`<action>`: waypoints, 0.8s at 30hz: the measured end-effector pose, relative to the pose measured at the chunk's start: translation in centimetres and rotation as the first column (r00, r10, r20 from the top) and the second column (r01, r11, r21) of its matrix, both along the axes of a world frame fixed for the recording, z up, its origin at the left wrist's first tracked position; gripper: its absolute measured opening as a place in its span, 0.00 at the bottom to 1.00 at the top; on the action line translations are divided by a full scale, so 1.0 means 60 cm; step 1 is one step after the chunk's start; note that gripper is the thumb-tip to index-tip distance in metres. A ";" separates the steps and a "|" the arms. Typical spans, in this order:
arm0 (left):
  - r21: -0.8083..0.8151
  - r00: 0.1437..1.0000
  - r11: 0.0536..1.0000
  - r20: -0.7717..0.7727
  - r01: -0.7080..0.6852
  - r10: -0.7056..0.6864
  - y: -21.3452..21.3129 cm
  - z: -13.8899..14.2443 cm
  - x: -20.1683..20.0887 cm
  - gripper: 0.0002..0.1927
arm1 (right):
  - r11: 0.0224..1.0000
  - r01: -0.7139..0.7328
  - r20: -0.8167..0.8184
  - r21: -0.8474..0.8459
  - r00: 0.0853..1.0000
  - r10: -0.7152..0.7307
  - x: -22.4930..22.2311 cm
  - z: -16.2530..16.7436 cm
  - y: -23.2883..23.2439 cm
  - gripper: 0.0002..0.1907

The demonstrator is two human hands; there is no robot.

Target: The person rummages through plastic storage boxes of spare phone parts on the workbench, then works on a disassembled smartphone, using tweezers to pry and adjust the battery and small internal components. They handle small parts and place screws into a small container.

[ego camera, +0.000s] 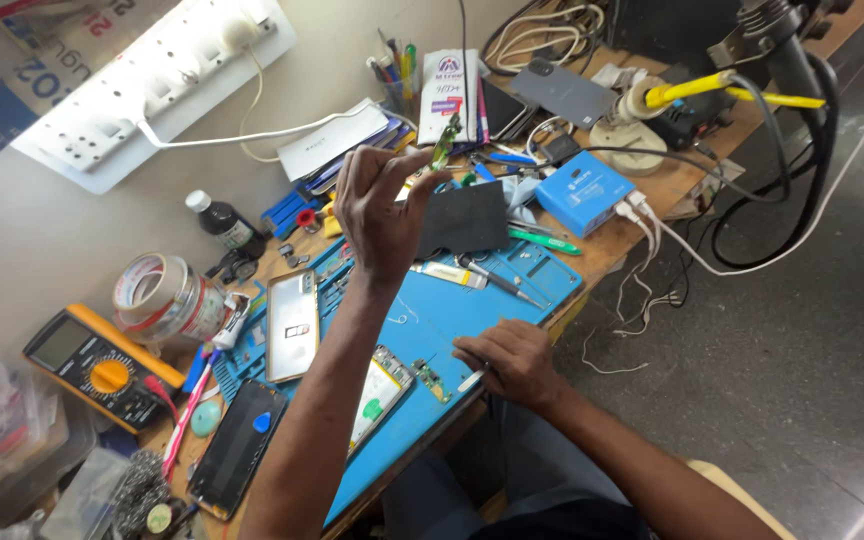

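Blue work mat (512, 285) under everything; on it a black square pad (464, 218), a green-handled tool (542, 242), a silver phone back (292, 325). Beyond the mat's far end, a blue box (582, 190) with white cables. Off the mat's near-left corner, a yellow-and-black multimeter (102, 368) with orange dial, a black phone screen (237, 450)

Pretty bright even daylight, soft shadows under the cluttered wooden tabletop (652, 190) edge, pale glare streaks on the glossy grey tiled floor (832, 380) at right, wide-angle bending at the corners, plastic bits bottom left a little soft, centre sharp
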State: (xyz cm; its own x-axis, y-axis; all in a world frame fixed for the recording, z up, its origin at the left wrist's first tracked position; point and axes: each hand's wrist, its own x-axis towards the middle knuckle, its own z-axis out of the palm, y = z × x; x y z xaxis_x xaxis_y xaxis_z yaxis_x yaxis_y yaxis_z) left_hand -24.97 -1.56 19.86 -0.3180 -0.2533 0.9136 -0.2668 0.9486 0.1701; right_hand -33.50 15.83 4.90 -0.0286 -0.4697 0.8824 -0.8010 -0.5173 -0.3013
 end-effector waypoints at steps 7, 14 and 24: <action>-0.278 0.985 0.953 0.153 0.124 -0.083 0.085 0.033 -0.014 0.13 | 0.998 -0.053 -0.018 0.026 0.998 0.053 -0.021 -0.046 0.005 0.12; -0.425 0.984 0.892 0.142 0.158 -0.107 0.149 0.084 -0.005 0.11 | 0.988 0.104 -0.050 0.112 0.994 -0.099 -0.008 -0.041 0.026 0.08; -0.162 0.981 0.970 0.103 0.180 -0.165 0.089 0.057 -0.037 0.14 | 0.993 0.046 -0.012 0.106 0.999 -0.045 -0.014 -0.037 0.026 0.09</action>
State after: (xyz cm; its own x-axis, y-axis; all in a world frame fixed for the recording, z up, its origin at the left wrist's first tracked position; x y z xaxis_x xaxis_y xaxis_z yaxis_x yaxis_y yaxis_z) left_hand -27.18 3.75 23.30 -0.4249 -0.0314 0.9047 -0.1036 0.9945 -0.0141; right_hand -34.33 17.38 2.70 -0.0435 -0.5589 0.8281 -0.8262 -0.4458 -0.3443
